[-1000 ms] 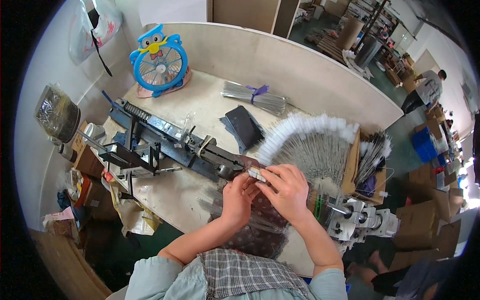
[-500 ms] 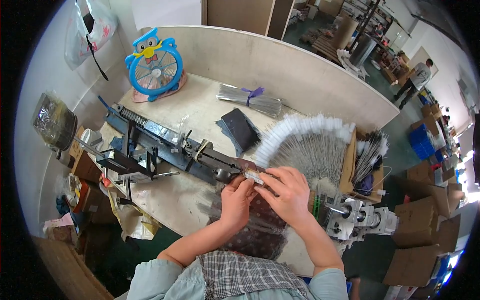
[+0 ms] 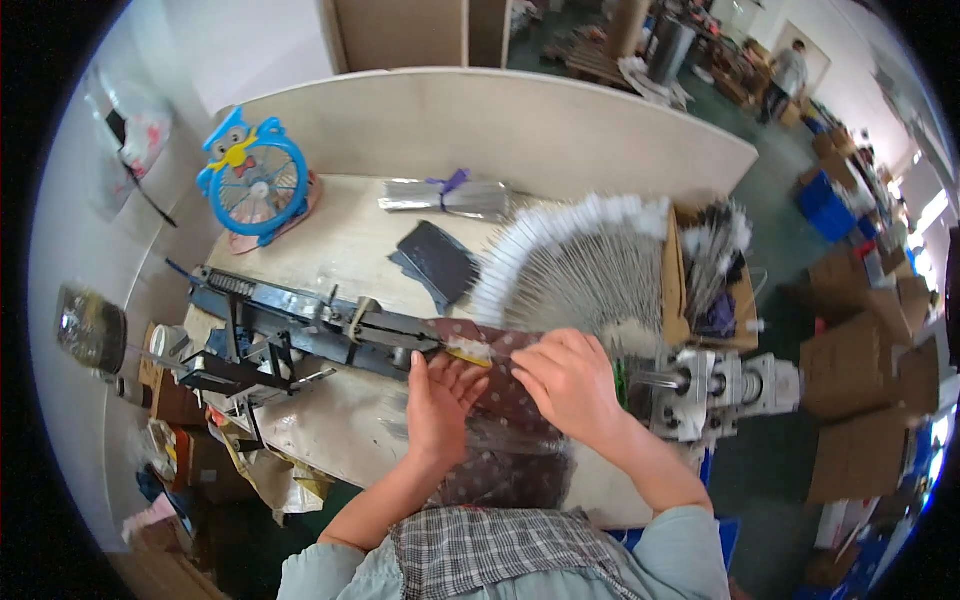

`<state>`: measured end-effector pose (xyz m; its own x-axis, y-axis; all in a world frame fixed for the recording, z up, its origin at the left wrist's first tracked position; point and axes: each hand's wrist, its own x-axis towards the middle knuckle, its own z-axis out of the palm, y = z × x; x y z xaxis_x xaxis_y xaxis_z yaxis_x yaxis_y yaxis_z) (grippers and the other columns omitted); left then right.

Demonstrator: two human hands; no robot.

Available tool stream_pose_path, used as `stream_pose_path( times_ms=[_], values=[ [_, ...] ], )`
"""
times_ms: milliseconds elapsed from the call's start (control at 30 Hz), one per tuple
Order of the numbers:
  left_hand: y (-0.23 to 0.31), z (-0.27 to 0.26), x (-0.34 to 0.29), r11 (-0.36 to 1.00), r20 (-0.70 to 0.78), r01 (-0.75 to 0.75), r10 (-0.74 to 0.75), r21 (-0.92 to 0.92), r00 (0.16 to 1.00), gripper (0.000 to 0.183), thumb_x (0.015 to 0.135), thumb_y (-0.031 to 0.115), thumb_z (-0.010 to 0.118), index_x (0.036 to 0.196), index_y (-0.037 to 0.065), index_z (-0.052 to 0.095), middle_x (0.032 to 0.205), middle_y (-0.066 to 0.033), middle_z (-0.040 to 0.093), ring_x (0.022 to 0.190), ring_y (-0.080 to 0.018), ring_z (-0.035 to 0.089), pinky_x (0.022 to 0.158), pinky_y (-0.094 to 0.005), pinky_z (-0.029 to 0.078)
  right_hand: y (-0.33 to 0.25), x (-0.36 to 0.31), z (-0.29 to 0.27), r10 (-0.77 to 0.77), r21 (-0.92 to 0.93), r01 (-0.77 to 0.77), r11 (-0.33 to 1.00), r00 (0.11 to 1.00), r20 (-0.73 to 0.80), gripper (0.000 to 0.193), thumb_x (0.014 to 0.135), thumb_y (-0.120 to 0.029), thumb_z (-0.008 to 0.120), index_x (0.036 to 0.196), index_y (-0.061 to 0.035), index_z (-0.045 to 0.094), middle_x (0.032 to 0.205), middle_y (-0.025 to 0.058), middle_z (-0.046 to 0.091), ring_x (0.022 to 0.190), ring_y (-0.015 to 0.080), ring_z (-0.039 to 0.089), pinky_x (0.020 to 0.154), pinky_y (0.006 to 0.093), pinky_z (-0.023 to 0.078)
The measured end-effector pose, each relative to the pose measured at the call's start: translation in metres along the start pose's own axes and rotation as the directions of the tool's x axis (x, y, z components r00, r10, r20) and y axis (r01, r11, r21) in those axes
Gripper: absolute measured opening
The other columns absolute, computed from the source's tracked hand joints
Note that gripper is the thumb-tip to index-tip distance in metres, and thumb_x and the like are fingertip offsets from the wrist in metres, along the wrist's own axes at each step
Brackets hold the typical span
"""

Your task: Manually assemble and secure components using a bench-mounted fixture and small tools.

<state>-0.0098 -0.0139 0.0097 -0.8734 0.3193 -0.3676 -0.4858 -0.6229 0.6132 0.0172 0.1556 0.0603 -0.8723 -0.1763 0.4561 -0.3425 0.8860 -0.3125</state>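
My right hand (image 3: 572, 388) is closed in a pinch over the bench. It seems to hold the thin stem of a wire brush whose white bristle head (image 3: 470, 348) lies at the end of a long dark metal fixture (image 3: 385, 330). A small yellow strip (image 3: 469, 358) shows right beside the white head. Just below that end, my left hand (image 3: 438, 405) lies palm up with its fingers spread and nothing gripped. Under both hands is a brown dotted cloth (image 3: 512, 400). The fine stem is partly hidden by my fingers.
A fan of white-tipped wire brushes (image 3: 585, 265) spreads behind my right hand, beside a cardboard box (image 3: 676, 285). A metal machine (image 3: 725, 390) stands right. Farther back are a tied wire bundle (image 3: 410, 195), a dark pad (image 3: 437, 258) and a blue fan (image 3: 260, 185).
My left hand has let go of the white piece and turned palm up, fingers spread. My right hand has drawn slightly away from the fixture. The whole view has shifted.
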Motion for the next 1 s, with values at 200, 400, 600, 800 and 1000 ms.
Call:
stream_pose_path(
  times_ms=[200,400,600,800,1000],
  values=[
    [0.009,-0.014,-0.022,0.944,-0.007,0.013,-0.011,0.331,1.000,0.051,0.091,0.038,0.046,0.128,0.003,0.038,0.121,-0.0129,0.051,0.106,-0.0238,0.053,0.089,-0.0378,0.041,0.000,-0.036,-0.011,0.077,0.157,-0.083,0.984,0.996,0.039,0.019,0.072,-0.012,0.068,0.091,-0.0070,0.065,0.085,0.0045,0.064,0.074,0.0217,0.060,0.062,0.0355,0.047],
    [0.067,-0.205,-0.038,0.958,-0.542,-0.281,0.209,-0.052,0.814,0.033,0.086,0.031,0.056,0.114,0.016,0.052,0.104,-0.0008,0.059,0.083,-0.0132,0.057,0.069,-0.0268,0.046,0.009,-0.117,0.040,0.319,0.000,-0.361,0.933,0.823,0.471,0.016,0.077,-0.019,0.063,0.090,-0.0092,0.066,0.084,0.0057,0.062,0.072,0.0246,0.061,0.061,0.0369,0.050],
    [0.157,-0.308,-0.073,0.806,-0.683,-0.482,0.566,0.342,0.462,0.031,0.077,0.040,0.068,0.082,0.010,0.060,0.067,0.0044,0.057,0.057,-0.0063,0.052,0.048,-0.0187,0.038,0.009,-0.092,0.011,0.334,-0.026,-0.360,0.932,0.832,0.444,0.014,0.078,-0.020,0.062,0.088,-0.0111,0.066,0.081,0.0048,0.060,0.073,0.0266,0.061,0.062,0.0369,0.050],
    [0.139,-0.298,-0.066,0.828,-0.772,-0.445,0.517,0.341,0.370,0.034,0.079,0.043,0.065,0.085,0.011,0.060,0.075,-0.0005,0.064,0.067,-0.0090,0.058,0.056,-0.0198,0.043,0.008,-0.095,0.004,0.359,-0.072,-0.366,0.928,0.826,0.434,0.012,0.079,-0.017,0.060,0.089,-0.0112,0.065,0.079,0.0057,0.059,0.072,0.0265,0.061,0.061,0.0380,0.050],
    [0.035,-0.186,-0.036,0.990,-0.318,-0.092,0.055,-0.104,0.946,0.036,0.088,0.030,0.052,0.117,0.009,0.045,0.107,-0.0098,0.055,0.095,-0.0235,0.056,0.087,-0.0419,0.046,0.011,-0.105,0.009,0.339,-0.084,-0.344,0.935,0.797,0.499,0.016,0.080,-0.015,0.058,0.095,-0.0115,0.063,0.082,0.0064,0.059,0.076,0.0267,0.061,0.063,0.0386,0.050]
  ],
)
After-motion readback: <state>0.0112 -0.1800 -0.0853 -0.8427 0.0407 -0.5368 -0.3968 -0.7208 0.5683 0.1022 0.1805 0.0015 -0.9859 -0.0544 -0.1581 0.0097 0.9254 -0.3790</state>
